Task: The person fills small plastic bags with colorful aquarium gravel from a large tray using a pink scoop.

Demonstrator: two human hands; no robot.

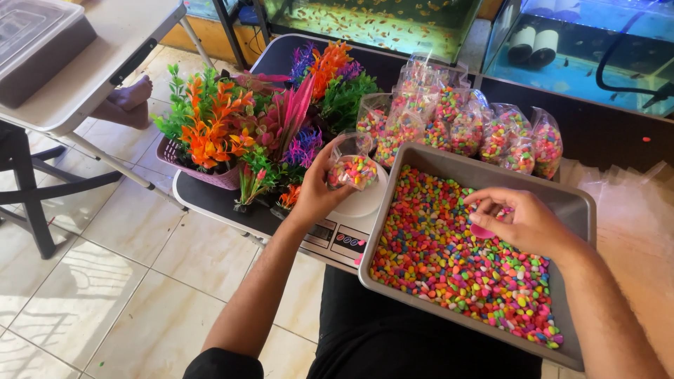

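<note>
My left hand (317, 188) holds a small clear plastic bag of coloured pebbles (353, 170) over the white pan of a kitchen scale (344, 231). My right hand (523, 223) rests inside a grey metal tray (583, 210) full of multicoloured pebbles (449, 260), fingers curled around a small pink scoop (481, 231). The tray sits on my lap against the scale.
Several filled pebble bags (463, 126) stand behind the tray. A basket of colourful plastic plants (232, 133) sits at the left on a dark tabletop (210, 200). Fish tanks (583, 49) line the back. A white table (105, 56) and another person's bare foot (130, 95) are at far left.
</note>
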